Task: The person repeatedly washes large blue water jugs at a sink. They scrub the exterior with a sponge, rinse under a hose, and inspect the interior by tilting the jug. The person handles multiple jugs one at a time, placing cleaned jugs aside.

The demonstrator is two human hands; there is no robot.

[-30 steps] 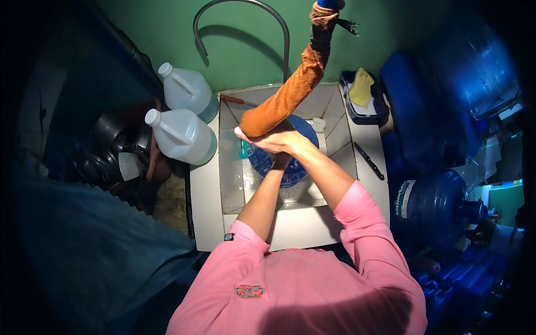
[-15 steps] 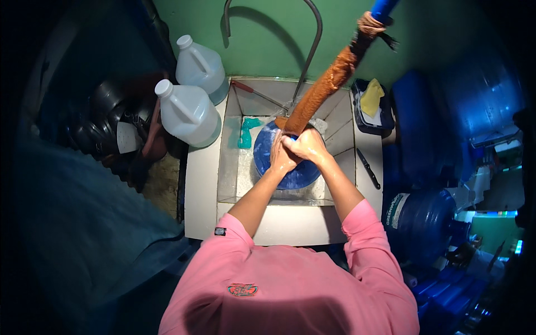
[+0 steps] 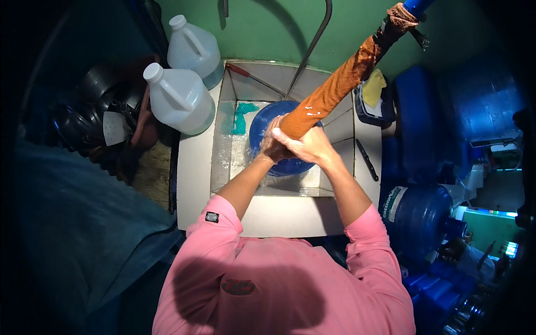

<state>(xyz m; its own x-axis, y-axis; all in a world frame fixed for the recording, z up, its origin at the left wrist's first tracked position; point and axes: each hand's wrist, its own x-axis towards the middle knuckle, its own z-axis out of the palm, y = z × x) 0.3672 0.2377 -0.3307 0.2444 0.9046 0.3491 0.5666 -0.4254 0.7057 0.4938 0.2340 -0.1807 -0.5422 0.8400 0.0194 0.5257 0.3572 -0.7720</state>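
A wet orange-brown cloth sleeve (image 3: 329, 97) slants down from the upper right, its top tied around a blue pipe (image 3: 416, 6). Both my hands close around its lower end, over a round blue basin (image 3: 261, 118) in the tiled sink (image 3: 221, 178). My left hand (image 3: 272, 146) wraps the sleeve's left side, its fingers partly hidden. My right hand (image 3: 311, 147) grips from the right, thumb across the front. Both hands look wet. The sleeve's bottom opening is hidden by my hands.
Two translucent jugs (image 3: 180, 103) stand on the left ledge. A teal cloth (image 3: 243, 116) and a red-handled tool (image 3: 240, 70) are in the sink. A black-handled knife (image 3: 367, 161) and a dark tub (image 3: 373, 114) with a yellow cloth lie right. A curved pipe (image 3: 314, 44) rises behind.
The view has shifted slightly. The sleeve's lower end now looks wider and covers the blue bit that showed between my hands. My right hand has shifted its grip around it.
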